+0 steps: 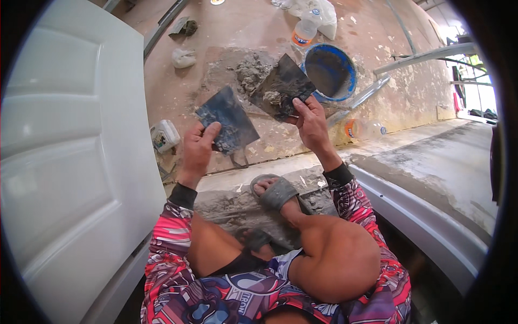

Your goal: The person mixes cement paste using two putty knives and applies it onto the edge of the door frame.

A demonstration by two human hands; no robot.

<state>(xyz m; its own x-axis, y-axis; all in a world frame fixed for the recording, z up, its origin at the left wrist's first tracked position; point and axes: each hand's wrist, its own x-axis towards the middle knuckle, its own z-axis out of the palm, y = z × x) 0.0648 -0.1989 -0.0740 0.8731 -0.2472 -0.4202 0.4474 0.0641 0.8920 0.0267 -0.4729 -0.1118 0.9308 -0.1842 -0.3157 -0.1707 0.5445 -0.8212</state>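
My left hand [197, 150] grips a dark, thin square plate [229, 116] by its lower left edge, thumb on top. Grey smears mark the face of this plate. In my right hand [311, 121] is a second dark square plate [291, 73], pinched at its lower right edge. A lump of wet grey mortar [273, 98] sits on that one. Both plates are held tilted above the floor, their near edges a small gap apart. Just beyond them lies a heap of grey mortar [251, 71] on the floor, partly hidden by the right plate.
A blue-rimmed bucket [354, 81] stands beyond my right hand. Close by are a clear bottle [306, 28], a bottle on its side [368, 129] and a metal strip [359, 100]. A white jug [164, 135] is near the white door [70, 121] at left. A raised ledge [442, 162] runs along the right.
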